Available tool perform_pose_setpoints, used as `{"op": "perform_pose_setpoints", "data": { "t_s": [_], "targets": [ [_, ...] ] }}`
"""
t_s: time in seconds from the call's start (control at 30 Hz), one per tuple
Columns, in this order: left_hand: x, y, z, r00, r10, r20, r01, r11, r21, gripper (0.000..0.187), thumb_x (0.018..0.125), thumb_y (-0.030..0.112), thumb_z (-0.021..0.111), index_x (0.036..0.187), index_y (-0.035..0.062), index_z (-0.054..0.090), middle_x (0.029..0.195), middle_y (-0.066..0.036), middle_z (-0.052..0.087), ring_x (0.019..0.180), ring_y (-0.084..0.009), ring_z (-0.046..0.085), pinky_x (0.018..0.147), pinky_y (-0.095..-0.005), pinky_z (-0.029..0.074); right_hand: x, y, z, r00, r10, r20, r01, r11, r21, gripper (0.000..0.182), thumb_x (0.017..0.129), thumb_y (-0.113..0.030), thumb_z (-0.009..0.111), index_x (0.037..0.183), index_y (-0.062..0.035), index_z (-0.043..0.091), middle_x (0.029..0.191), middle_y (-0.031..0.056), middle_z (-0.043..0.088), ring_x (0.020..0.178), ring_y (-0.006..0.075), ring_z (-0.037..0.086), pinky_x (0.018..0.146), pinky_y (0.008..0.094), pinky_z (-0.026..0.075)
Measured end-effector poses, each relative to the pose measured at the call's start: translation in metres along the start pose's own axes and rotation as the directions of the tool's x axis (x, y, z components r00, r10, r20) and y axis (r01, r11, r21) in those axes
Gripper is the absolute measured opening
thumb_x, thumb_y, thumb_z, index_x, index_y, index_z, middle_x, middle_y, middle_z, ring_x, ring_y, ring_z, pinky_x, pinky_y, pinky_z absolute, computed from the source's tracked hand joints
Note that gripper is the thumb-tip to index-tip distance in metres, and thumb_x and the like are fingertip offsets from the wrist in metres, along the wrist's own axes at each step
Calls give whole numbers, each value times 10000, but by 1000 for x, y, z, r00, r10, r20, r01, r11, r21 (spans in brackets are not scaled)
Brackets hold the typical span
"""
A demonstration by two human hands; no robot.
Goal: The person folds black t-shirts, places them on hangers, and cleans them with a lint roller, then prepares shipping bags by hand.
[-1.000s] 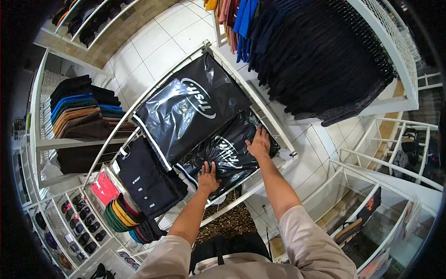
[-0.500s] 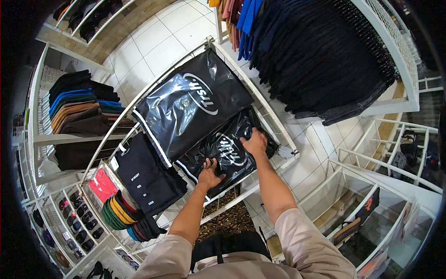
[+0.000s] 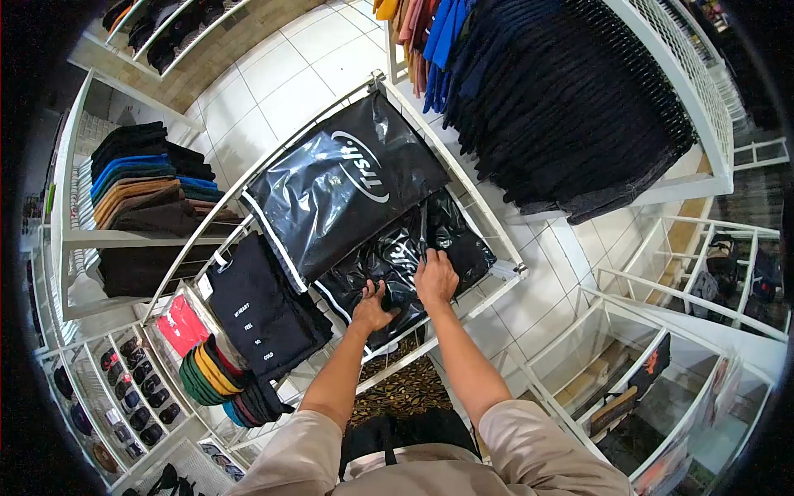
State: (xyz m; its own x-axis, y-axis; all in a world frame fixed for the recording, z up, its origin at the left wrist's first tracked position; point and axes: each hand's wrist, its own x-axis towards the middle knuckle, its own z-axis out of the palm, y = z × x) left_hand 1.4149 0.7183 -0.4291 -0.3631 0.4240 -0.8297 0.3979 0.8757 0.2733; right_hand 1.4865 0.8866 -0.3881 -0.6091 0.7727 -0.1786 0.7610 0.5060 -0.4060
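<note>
On the white rack table lies a crumpled black plastic bag (image 3: 463,244) with white lettering, its surface wrinkled and shiny. My right hand (image 3: 436,279) has its fingers closed on a raised fold of this bag. To its left, my left hand (image 3: 375,311) lies on the bag's near side with fingers and thumb apart. Just beyond sits a larger, flatter black plastic bag (image 3: 314,198), printed with the same white logo and edged by a white strip. What the bags contain is hidden.
Folded black shirts (image 3: 260,306) lie left of the bags, beside a stack of colourful beanies (image 3: 211,368). Sunglasses (image 3: 136,397) fill a rack at lower left. Hanging dark trousers (image 3: 571,107) stand at upper right. A glass display case (image 3: 653,380) is at lower right.
My right hand has moved left and nearer to me across the crumpled bag, drawing up a fold of plastic. My left hand stays in nearly the same place.
</note>
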Motion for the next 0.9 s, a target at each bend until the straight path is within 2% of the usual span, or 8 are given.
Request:
{"op": "perform_pose_setpoints", "data": {
  "t_s": [0.23,0.33,0.5,0.53,0.63,0.67,0.7,0.9],
  "targets": [
    [-18,4,-10,985,110,-134,-138,965,-221,920,898,382,737,1634,108,256,1683,-238,199,1539,-401,255,1232,-442,316,-35,-19,-64,1000,9,-3,-8,990,143,155,978,-188,597,1008,-42,554,900,182,684,914,400,660,795,533,519],
    [-43,23,-33,731,140,-668,-436,849,-299,883,879,200,778,1599,35,293,1611,-284,333,1490,-428,342,1220,-442,315,-52,-25,-96,947,-306,-93,318,934,162,178,911,-114,652,1073,-48,618,984,139,704,928,350,630,785,486,474],
    [-104,18,-118,464,253,-849,-742,634,-217,1261,604,125,988,1622,60,245,1648,-237,294,1522,-351,319,1244,-418,287,-56,-53,-171,798,-594,-103,603,786,136,313,859,-55,645,1172,-60,647,1084,79,721,1033,279,618,901,428,444],
    [-118,12,-135,504,272,-820,-738,628,-246,1353,537,147,1017,1630,69,224,1657,-214,289,1531,-332,304,1249,-412,277,-55,-61,-188,733,-672,-109,680,720,140,327,849,-44,641,1175,-65,654,1095,75,720,1047,274,617,919,427,441],
    [-164,1,-175,612,397,-683,-735,605,-307,1100,565,135,1010,1514,59,458,1663,-170,297,1534,-318,300,1251,-397,268,-50,-91,-235,619,-770,-154,782,584,220,392,781,-8,658,1167,-77,673,1083,70,706,1061,274,614,953,431,434],
    [-165,-6,-174,620,366,-694,-729,594,-339,925,613,119,996,1422,51,551,1596,-127,421,1437,-267,442,1205,-363,339,-47,-102,-249,590,-787,-179,803,550,230,402,772,4,658,1165,-77,672,1080,72,702,1053,280,617,949,432,435],
    [-179,-4,-177,698,373,-611,-715,316,-624,746,721,106,946,1373,42,589,1382,-62,620,1226,-182,582,1086,-327,443,-45,-112,-262,563,-801,-202,822,516,241,412,763,16,659,1164,-76,672,1077,73,699,1045,286,620,946,432,435],
    [-315,3,-195,690,232,-685,-702,443,-557,283,948,124,746,1189,3,661,954,-2,689,820,-100,563,754,-289,491,-51,-174,-329,475,-778,-411,866,497,59,360,800,-38,686,1152,-108,704,1088,69,705,1094,276,621,1029,462,378]
  ]
}}
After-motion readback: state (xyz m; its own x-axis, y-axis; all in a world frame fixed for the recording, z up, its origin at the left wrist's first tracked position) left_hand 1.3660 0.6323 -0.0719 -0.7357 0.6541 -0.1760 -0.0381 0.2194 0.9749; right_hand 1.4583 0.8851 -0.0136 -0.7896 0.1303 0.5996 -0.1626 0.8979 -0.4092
